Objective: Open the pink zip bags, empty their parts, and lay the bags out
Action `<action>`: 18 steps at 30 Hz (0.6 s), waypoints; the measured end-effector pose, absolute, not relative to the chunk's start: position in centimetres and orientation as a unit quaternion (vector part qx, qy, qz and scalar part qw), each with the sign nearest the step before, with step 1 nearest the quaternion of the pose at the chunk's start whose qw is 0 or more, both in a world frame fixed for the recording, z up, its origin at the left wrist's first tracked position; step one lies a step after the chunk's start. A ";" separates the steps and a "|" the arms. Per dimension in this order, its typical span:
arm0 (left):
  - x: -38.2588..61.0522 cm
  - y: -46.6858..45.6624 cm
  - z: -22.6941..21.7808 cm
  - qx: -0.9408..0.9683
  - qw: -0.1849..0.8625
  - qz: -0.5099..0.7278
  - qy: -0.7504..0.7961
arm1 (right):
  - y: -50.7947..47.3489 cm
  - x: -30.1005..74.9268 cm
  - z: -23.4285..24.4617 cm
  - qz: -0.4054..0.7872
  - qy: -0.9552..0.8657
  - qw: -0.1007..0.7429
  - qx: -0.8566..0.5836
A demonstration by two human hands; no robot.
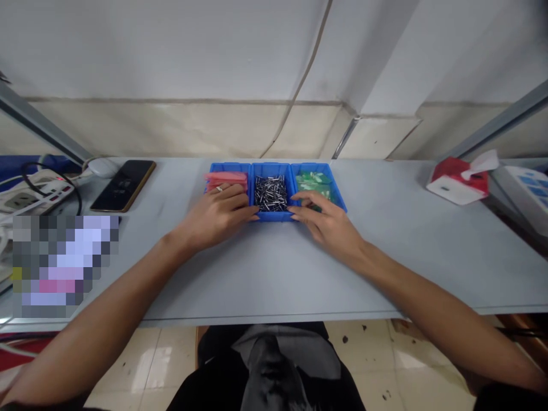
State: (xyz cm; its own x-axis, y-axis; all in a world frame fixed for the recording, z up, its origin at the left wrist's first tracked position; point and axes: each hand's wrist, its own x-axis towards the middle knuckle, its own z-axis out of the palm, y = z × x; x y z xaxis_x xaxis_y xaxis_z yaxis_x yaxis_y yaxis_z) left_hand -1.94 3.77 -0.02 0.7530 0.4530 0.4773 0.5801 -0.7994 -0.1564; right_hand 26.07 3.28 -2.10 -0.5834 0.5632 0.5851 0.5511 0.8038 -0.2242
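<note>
A blue plastic tray [270, 168] with three compartments sits at the far side of a pale grey table [385, 240], centred in front of the person. The left compartment holds a stack of flat pink strips [225, 179], the middle one a loose heap of thin metal pins [270, 193], and the right one a pile of green pieces [311, 182]. All three compartments look well stocked, and no put-together item shows near the hands.

The left hand [216, 216], with a ring on one finger, lies over the front of the left compartment, partly covering the pink strips. Its fingers are gently curved and reach toward the front of the middle compartment. The right hand [325, 226] lies over the front of the right compartment, its fingers spread a little and touching the tray's front edge, close to the green pieces. Both hands look open and relaxed, with nothing visibly pinched, though their palms are hidden from this view.

To the left of the tray lie a black phone [123, 185] and a white power strip [36, 191] with dark cable. A blurred patch hides whatever lies nearer on that side. Well to the right stand a red-and-white tissue box [457, 181] and another white power strip [520, 197].
</note>
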 end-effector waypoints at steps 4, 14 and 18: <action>-2.1 3.7 0.1 -0.926 0.147 -0.210 -0.277 | 3.3 26.0 -2.2 0.019 -0.889 0.334 -0.313; -2.2 3.6 0.1 -0.914 0.173 -0.220 -0.295 | 3.3 26.0 -1.4 -0.081 -0.891 0.341 -0.288; -2.2 3.0 0.8 -0.894 0.230 -0.255 -0.288 | 3.6 25.2 0.1 -0.179 -0.890 0.349 -0.232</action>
State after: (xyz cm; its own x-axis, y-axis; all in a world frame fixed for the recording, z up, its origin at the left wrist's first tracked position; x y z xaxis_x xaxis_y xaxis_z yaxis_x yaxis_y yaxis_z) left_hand -2.16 2.99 0.75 0.7043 0.3977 0.5880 0.6324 -0.7279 -0.2651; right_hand 25.16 3.65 0.13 -0.6487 0.2884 0.7043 0.5381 0.8282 0.1565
